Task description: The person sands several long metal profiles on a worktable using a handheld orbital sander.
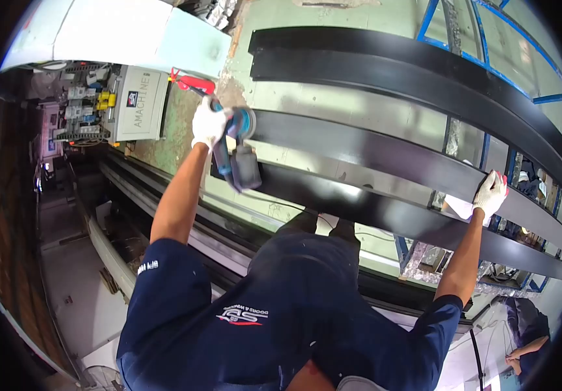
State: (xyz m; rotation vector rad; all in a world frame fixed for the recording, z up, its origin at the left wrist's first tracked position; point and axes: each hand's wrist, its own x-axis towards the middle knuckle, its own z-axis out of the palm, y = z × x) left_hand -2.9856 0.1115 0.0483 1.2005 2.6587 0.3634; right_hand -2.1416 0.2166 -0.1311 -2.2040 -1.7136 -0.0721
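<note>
Biggest things first: three long black beams lay across the floor, and the nearest beam ran on a slant from the upper left down to the lower right, straight across in front of the person. So its long axis spanned from one hand to the other rather than pointing away. Behind it the middle beam and the far beams followed the same line, with a blue frame beyond them at the upper right. Off to the left stood a grey machine cabinet, and a red-handled tool lay just beside it. Down to the hands, both gloved and set well apart along that nearest beam. The left hand was clenched around the grip of a sander, whose round head sat at the beam's left end, at or just above the surface; contact could not be made out. The right hand was out at full reach, resting on the beam's far edge, touching a white sheet. Whether those fingers pinched the sheet or merely pressed on it could not be told. The left hand had the tool and was the nearer of the two. Another person's arm showed at the lower right, apart from all this.
</note>
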